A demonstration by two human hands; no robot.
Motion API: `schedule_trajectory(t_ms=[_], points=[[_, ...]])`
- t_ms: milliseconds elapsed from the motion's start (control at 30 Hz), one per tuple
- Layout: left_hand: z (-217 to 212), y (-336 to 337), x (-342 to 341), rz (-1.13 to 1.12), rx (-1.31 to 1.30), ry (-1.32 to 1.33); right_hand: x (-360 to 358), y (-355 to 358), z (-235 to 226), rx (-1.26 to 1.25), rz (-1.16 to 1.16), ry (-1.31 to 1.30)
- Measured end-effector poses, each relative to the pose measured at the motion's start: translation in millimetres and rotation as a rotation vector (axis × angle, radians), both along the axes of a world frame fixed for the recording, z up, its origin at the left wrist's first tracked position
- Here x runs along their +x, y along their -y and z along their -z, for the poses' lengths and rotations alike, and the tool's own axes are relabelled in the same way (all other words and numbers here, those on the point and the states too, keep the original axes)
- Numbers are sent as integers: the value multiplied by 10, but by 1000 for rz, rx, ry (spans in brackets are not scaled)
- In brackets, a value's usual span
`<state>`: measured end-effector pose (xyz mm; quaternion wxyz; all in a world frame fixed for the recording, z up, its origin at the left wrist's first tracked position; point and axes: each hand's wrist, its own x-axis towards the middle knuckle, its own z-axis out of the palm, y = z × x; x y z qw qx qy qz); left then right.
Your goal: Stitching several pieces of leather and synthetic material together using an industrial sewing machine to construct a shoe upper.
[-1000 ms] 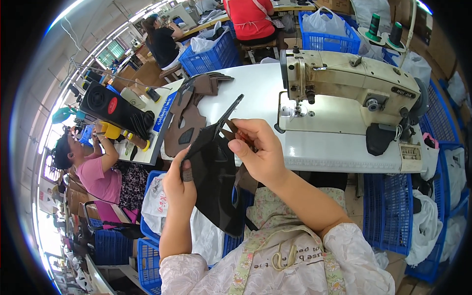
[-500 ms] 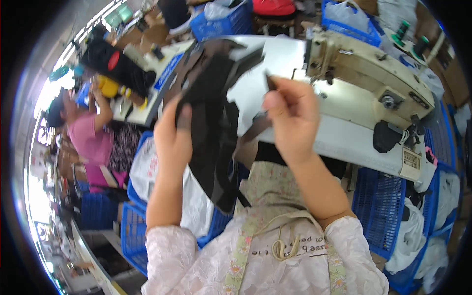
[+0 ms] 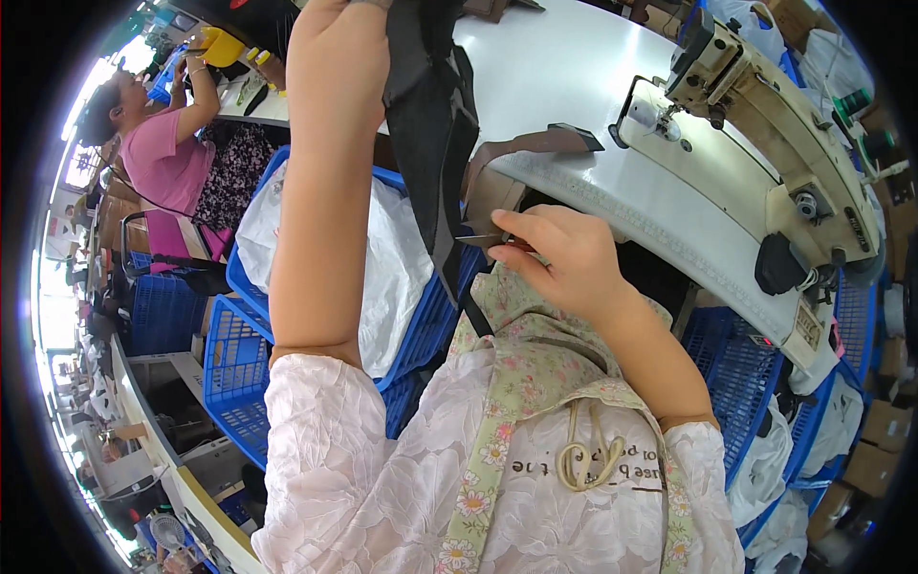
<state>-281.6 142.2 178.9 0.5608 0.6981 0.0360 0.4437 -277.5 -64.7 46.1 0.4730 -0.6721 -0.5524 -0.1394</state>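
My left hand [image 3: 339, 62], at the top edge, is closed on a bunch of black, leather-like pieces [image 3: 416, 124]. The pieces hang down past the table edge, their pointed lower ends above a blue basket. Part of the hand and of the bunch is cut off by the picture's edge. Beside the lower ends, my right hand [image 3: 564, 256] pinches a thin, pointed piece [image 3: 478, 239] between thumb and forefinger. Its tip reaches the black bunch; its kind I cannot make out. A brown strip with a black end [image 3: 550, 142] lies over the table's front edge.
A sewing machine [image 3: 765, 124] stands on the white table [image 3: 535, 67] at the right. Blue baskets [image 3: 239, 368] with white bags [image 3: 387, 277] are below at the left, and more stand at the right. A person in pink [image 3: 158, 143] works at a table far left.
My left hand has moved up to the picture's top edge with the black pieces. My right hand has come down beside their lower ends. The view has shifted; the brown strip now shows plainly.
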Motion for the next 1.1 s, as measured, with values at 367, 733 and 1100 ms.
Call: schedule_trajectory(t_ms=[367, 733, 1100], points=[[31, -60, 99, 174, -103, 113, -71, -118, 195, -89, -39, 78], [50, 35, 109, 131, -126, 146, -149, -216, 153, 10, -5, 50], [68, 36, 119, 162, -130, 180, -224, -202, 97, -46, 82, 212]])
